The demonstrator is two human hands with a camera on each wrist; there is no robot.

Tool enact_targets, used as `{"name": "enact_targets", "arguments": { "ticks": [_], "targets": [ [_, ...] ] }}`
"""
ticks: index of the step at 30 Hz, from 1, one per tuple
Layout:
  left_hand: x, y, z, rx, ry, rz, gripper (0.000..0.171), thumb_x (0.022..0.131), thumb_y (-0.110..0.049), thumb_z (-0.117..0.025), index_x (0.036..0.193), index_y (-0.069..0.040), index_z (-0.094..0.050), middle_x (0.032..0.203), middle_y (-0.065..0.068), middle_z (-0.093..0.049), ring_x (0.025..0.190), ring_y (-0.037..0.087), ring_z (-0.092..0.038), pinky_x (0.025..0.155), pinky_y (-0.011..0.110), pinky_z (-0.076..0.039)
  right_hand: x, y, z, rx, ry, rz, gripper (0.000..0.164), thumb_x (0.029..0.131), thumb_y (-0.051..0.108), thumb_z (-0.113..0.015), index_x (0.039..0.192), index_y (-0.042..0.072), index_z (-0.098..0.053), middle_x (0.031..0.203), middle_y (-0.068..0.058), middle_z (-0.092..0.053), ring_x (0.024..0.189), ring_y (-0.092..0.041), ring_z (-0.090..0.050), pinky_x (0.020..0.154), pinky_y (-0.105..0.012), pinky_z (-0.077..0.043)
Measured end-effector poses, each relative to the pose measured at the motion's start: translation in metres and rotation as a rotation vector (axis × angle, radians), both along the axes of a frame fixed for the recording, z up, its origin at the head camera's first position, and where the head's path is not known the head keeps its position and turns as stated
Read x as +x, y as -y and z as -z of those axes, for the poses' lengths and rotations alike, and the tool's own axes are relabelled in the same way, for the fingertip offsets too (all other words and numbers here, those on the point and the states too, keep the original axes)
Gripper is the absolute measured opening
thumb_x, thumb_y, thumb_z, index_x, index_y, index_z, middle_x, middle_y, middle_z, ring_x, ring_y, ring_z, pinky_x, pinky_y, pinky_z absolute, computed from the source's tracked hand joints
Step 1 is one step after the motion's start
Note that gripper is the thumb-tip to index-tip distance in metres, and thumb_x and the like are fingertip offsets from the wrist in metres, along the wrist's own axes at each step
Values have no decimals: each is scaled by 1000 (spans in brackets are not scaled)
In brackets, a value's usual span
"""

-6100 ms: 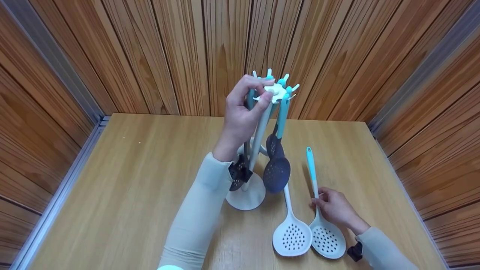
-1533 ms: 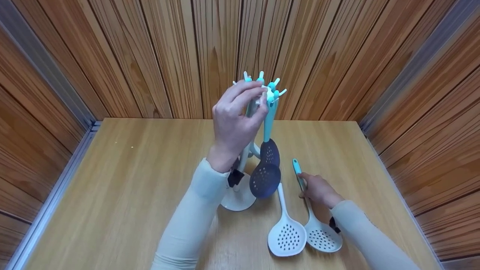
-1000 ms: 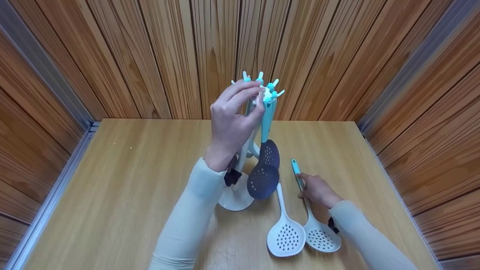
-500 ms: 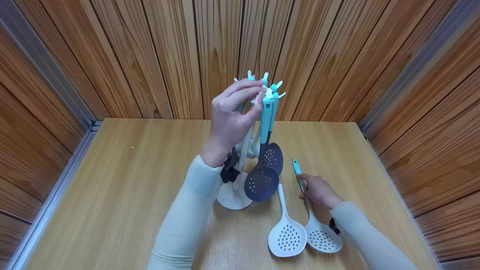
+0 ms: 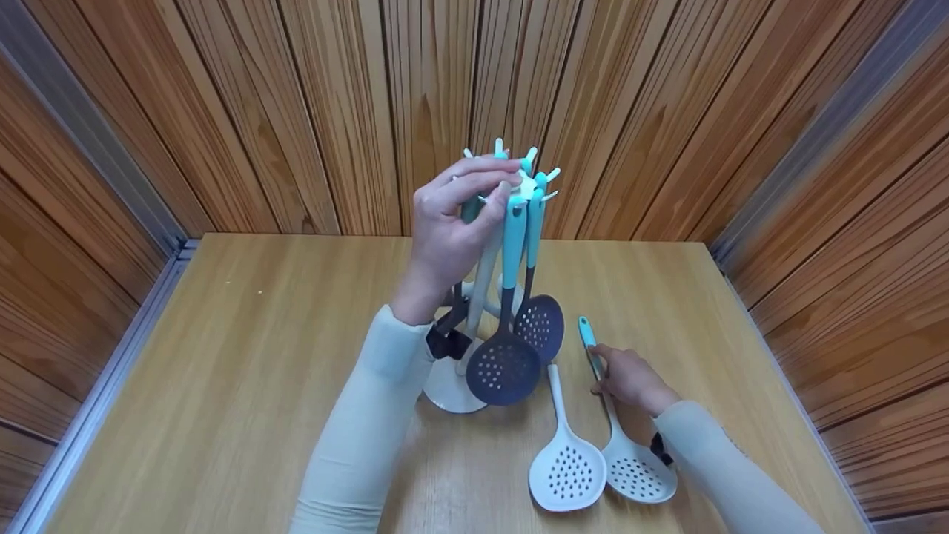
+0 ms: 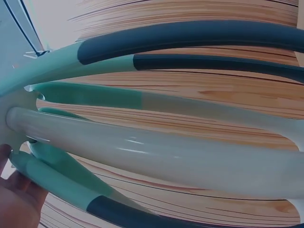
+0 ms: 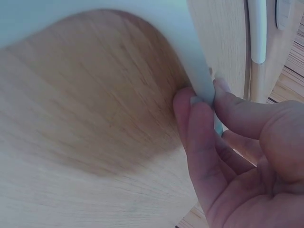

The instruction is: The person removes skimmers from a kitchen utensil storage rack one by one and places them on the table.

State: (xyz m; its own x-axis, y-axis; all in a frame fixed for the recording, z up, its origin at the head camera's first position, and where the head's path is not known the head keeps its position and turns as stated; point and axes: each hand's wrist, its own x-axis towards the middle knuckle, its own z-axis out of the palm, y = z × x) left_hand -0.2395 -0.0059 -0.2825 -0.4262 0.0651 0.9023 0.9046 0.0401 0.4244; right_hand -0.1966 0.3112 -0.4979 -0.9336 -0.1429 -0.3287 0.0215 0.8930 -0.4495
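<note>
My left hand grips the top of a white utensil stand, thumb and fingers round its hooked crown. Dark-headed tools with turquoise handles hang from the hooks, among them a round skimmer in front and another perforated one behind it. The left wrist view shows the pole with several handles about it. With thumb and fingertips, my right hand pinches the handle of a white skimmer, whose turquoise end points away. In the right wrist view, fingers press both sides of that handle.
Left of the pinched skimmer, a white slotted turner lies on the wooden table, its head beside the skimmer's. The stand's round base is near the table's middle. Wood-panelled walls enclose the back and sides.
The stand's crown has turned, bringing the hanging dark skimmer leftward to the front and the second one out from behind it. Since the oldest frame, my right hand has shifted up the white skimmer's handle.
</note>
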Motion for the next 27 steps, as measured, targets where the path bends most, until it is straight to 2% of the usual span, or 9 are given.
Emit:
{"name": "enact_targets", "arguments": {
  "ticks": [11,19,23,27],
  "targets": [
    [-2,2,2,5,-11,-36,19,91,-6,-63,104,-1,-76,111,11,-73,111,19,-65,95,38,-53,-2,-2,0,-8,6,20,65,88,14,-77,147,13,-49,100,-7,-61,85,-24,-57,81,-42,-52],
    [-4,-1,4,23,-7,-14,19,91,-7,-63,104,0,-76,111,11,-72,110,21,-65,93,37,-54,-3,-5,-1,35,-5,-2,61,88,16,-77,144,9,-53,95,-7,-63,81,-23,-57,75,-39,-50],
    [-4,-2,5,33,-12,-4,19,91,-6,-63,103,1,-76,111,12,-72,110,23,-66,94,36,-53,0,-6,-11,49,-47,-30,43,90,15,-74,132,7,-64,98,-7,-67,79,-21,-61,74,-41,-54],
    [-5,-3,5,43,-15,4,20,91,-7,-63,103,1,-76,111,13,-72,109,24,-66,94,37,-53,3,-4,-36,9,-111,-34,28,94,17,-69,121,7,-70,101,-9,-69,81,-20,-64,75,-42,-57]
  ]
}}
